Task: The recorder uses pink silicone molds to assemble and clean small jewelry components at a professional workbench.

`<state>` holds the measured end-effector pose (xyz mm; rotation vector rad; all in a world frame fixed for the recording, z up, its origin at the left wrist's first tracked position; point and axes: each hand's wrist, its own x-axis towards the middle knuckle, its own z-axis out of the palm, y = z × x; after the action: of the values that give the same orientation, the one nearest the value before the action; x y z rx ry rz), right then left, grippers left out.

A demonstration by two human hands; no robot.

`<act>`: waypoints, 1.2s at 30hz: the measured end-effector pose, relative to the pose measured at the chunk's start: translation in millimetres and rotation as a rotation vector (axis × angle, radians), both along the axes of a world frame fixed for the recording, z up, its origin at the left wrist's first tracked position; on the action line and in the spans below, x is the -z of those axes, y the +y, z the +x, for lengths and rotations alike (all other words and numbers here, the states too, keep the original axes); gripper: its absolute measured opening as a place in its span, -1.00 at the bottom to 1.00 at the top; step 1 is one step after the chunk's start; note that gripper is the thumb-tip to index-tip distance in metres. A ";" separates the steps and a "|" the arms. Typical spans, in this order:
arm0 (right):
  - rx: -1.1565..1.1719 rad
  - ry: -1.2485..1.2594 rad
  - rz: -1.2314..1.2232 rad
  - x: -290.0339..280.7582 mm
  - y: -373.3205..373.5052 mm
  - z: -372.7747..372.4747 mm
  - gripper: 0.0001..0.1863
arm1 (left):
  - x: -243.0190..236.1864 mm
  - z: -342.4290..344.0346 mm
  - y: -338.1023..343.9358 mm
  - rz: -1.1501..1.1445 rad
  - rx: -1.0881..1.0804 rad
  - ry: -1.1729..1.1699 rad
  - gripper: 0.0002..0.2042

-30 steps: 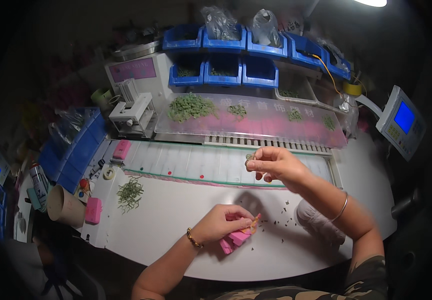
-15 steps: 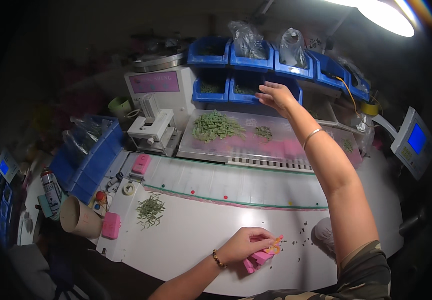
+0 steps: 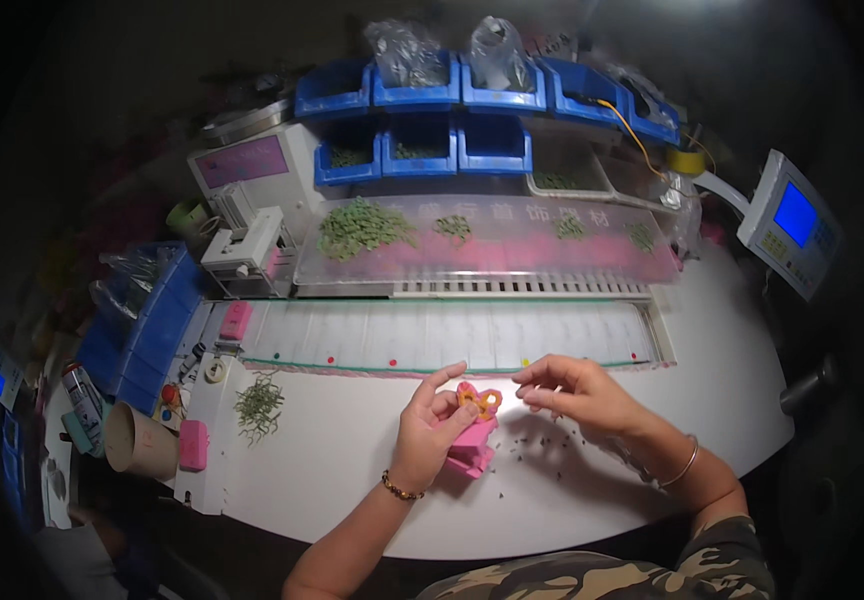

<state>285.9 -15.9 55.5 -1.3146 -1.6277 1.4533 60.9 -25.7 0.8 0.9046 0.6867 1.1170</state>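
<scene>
My left hand [image 3: 430, 430] grips a pink rubber mould [image 3: 473, 440], its thumb across the front and its index finger raised. The mould's lower part hangs folded below the fingers. At its top, two orange loops [image 3: 480, 400] with pink edging face up. Just right of it my right hand [image 3: 582, 395] hovers, fingers loosely bent, with a gap between thumb and fingertips; I see nothing in it. Small dark green crumbs [image 3: 552, 448] lie scattered on the white table [image 3: 372, 520] below the hands.
A pile of thin green pieces [image 3: 260, 407] lies left. Behind is a long glass-topped strip [image 3: 432, 335]; beyond it, a clear cover [image 3: 512, 262] bears green heaps. Blue bins [image 3: 417, 150] stand at the back, a control panel [image 3: 792, 222] right, a beige cup [image 3: 140, 442] left.
My right arm has come back from the blue bins to beside the mould. My left hand has raised and turned the mould so its loops show. The view has shifted, and the lamp is out of it.
</scene>
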 end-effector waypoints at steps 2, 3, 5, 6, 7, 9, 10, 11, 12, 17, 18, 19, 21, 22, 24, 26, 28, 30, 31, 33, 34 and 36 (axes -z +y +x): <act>-0.018 0.051 0.153 8.2 -25.1 -2.1 -0.65 | 0.3 12.6 -4.3 0.098 0.011 0.146 -0.53; 0.018 0.056 0.198 12.0 -34.5 -5.3 -0.67 | -3.0 20.7 -10.3 0.111 0.019 0.160 -0.55; 0.056 0.066 0.237 22.4 -48.2 -4.7 -0.70 | -2.8 33.0 -18.0 0.138 0.047 0.205 -0.57; 0.139 0.112 0.231 30.8 -51.9 -3.0 -0.75 | -2.0 37.4 -20.6 0.171 0.079 0.245 -0.58; 0.221 0.159 0.223 36.5 -54.8 -1.4 -0.80 | -2.7 40.4 -23.3 0.143 0.082 0.235 -0.61; 0.250 0.151 0.277 37.8 -59.0 4.1 -0.83 | -2.1 41.4 -26.1 0.129 0.088 0.229 -0.60; 0.277 0.139 0.332 37.4 -60.0 6.7 -0.86 | 0.0 40.4 -27.5 0.116 0.092 0.218 -0.60; 0.293 0.011 0.483 28.5 -59.7 8.2 -0.87 | 2.7 39.1 -27.9 0.080 0.081 0.194 -0.63; 0.299 -0.175 0.595 20.7 -60.2 10.2 -0.85 | 4.0 35.8 -28.9 0.075 0.088 0.199 -0.63; 0.160 -0.830 1.088 46.3 -43.3 14.8 -0.91 | -1.1 26.4 -23.5 -0.167 -0.070 0.071 -0.70; 0.161 -0.831 1.071 54.4 -41.0 15.4 -0.91 | -2.2 25.9 -22.8 -0.203 -0.102 0.009 -0.70; 0.098 -0.908 1.040 63.2 -38.4 16.1 -0.92 | -1.9 26.9 -20.0 -0.191 -0.132 0.006 -0.70; 0.028 -0.991 0.903 74.5 -34.1 14.6 -0.89 | -4.9 25.3 -18.6 -0.205 -0.138 -0.035 -0.71; 0.025 -0.990 0.886 74.2 -35.6 17.5 -0.89 | -6.5 25.0 -18.9 -0.203 -0.145 -0.082 -0.72; 0.140 -0.562 0.921 55.7 -34.7 18.3 -0.78 | -5.6 21.0 -18.3 -0.224 -0.167 -0.079 -0.70; 0.172 -0.449 0.789 36.8 -40.6 23.7 -0.71 | -1.7 19.4 -16.2 -0.292 -0.186 -0.139 -0.74; 0.357 -0.022 0.487 16.2 -50.7 26.1 -0.74 | 0.7 22.1 -15.0 -0.332 -0.169 -0.179 -0.73; 0.366 0.151 0.425 19.8 -58.3 26.9 -0.72 | 2.1 29.9 -14.6 -0.427 -0.135 -0.309 -0.70; 0.200 0.168 0.477 19.3 -61.7 25.4 -0.67 | 8.0 32.5 -13.1 -0.461 -0.080 -0.352 -0.67; -0.095 0.102 0.554 9.3 -71.7 18.1 -0.54 | 3.7 56.0 -14.9 -0.481 -0.067 -0.357 -0.65; -0.099 0.005 0.696 11.0 -78.3 6.8 -0.51 | 0.6 67.8 -16.4 -0.496 -0.057 -0.360 -0.63; -0.095 -0.193 0.811 25.2 -82.5 2.4 -0.48 | -4.4 82.1 -20.2 -0.467 0.008 -0.277 -0.53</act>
<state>288.3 -98.4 30.4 -0.9154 -2.1017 0.5745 143.0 -45.9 5.2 0.3469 0.6733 0.9920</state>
